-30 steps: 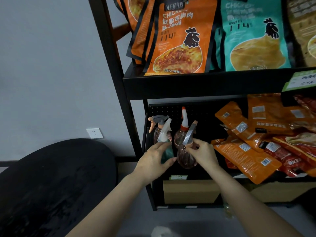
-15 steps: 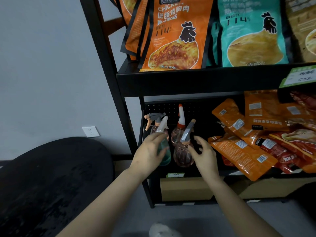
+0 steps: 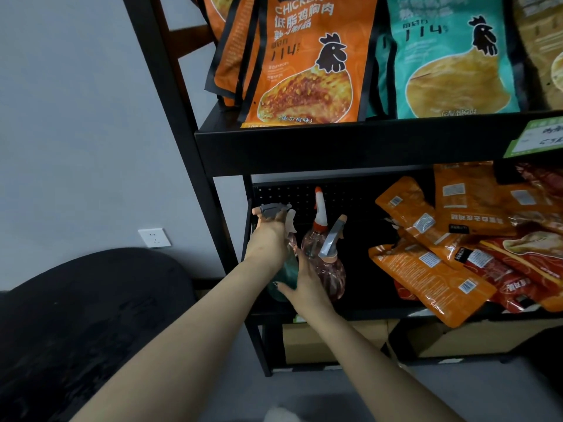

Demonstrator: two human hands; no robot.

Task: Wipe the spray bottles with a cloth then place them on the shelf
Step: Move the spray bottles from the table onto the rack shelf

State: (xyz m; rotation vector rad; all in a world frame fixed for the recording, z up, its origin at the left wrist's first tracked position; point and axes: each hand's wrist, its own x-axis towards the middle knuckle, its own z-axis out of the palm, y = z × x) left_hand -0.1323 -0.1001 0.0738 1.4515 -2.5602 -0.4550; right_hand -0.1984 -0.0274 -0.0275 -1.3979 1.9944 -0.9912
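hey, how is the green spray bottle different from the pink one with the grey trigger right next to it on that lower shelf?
The green spray bottle has a teal-green body; the pink spray bottle is clear pink. The green one has a pale trigger head, the pink one a grey one. Both hands, left hand and right hand, are on the green bottle and hide most of it; the pink one shows almost whole. Both stand upright, side by side.
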